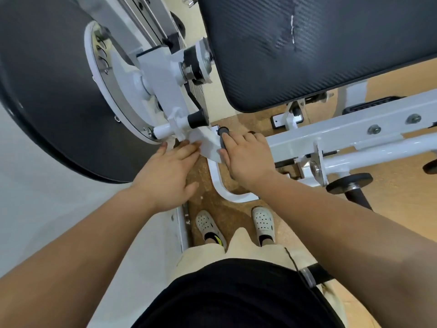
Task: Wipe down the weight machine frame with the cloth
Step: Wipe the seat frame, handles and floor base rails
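we record a large dark round disc cover point(47, 95) filling the left of the head view, and a black textured padded seat point(307, 48) at upper right. the white painted steel frame point(331, 138) of the weight machine runs from the disc's hub across to the right, above a speckled cork-brown floor point(231, 216). the left hand point(165, 172) is flat, fingers straight, tips touching the left edge of a small white cloth point(208, 149) just below a white pin point(163, 131). the right hand point(247, 159) sits at the near end of the frame's beam, thumb and forefinger pinching the cloth, which lies on the frame between both hands. two white perforated clogs point(263, 223) stand on the floor. a dark grey round knob point(222, 131) touches the right forefinger.
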